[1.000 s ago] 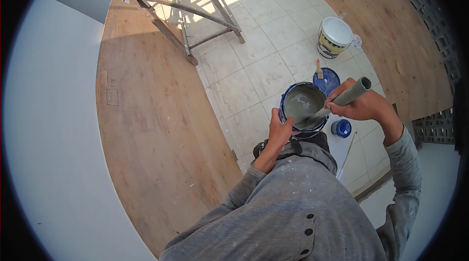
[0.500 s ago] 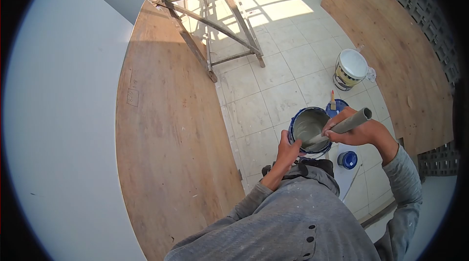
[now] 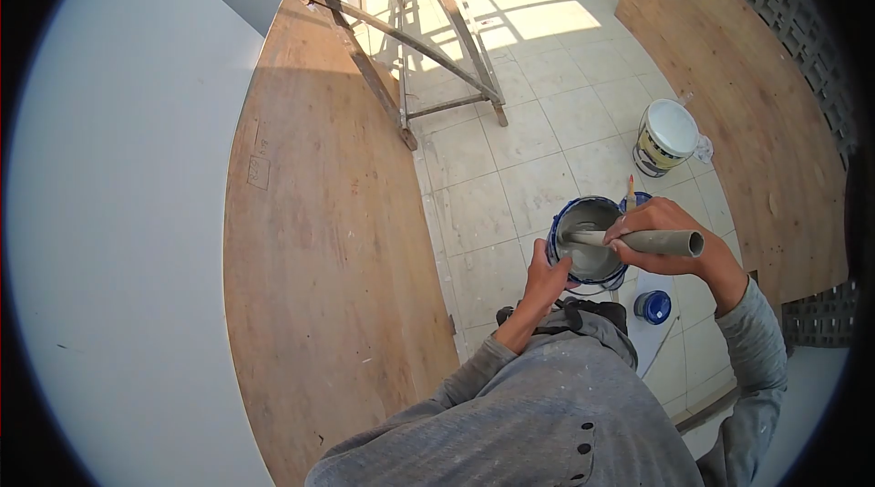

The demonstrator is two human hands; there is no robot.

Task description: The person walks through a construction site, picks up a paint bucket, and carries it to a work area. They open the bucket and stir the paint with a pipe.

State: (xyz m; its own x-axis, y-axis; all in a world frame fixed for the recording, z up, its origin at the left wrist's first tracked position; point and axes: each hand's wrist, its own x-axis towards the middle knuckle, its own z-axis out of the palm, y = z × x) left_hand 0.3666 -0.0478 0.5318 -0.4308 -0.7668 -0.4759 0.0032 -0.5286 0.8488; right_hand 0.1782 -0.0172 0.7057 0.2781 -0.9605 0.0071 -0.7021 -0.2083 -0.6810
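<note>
A blue-rimmed paint bucket (image 3: pixel 557 230) with grey paint inside stands close in front of my body. My left hand (image 3: pixel 547 277) grips its near left rim, thumb over the edge. In my right hand (image 3: pixel 663 230) is a grey pipe (image 3: pixel 673 243), its hollow end pointing right and its other end dipping into the paint. Just behind my right hand, a paintbrush (image 3: pixel 631 191) rests on a blue lid (image 3: pixel 643 199), which is partly hidden. A small blue-lidded can (image 3: pixel 653 307) stands below my right hand.
A white bucket (image 3: pixel 673 129) stands on the tiled floor (image 3: pixel 544 191) at the right. Wooden boards (image 3: pixel 333 241) line the left, and another board (image 3: pixel 743 113) leans at the right. A metal scaffold frame (image 3: pixel 410 36) stands ahead, and a white wall (image 3: pixel 137 214) rises at far left.
The pipe has swung round in the bucket: its top end is lower and further right, its dipped end further up the bucket. The whole view has shifted slightly.
</note>
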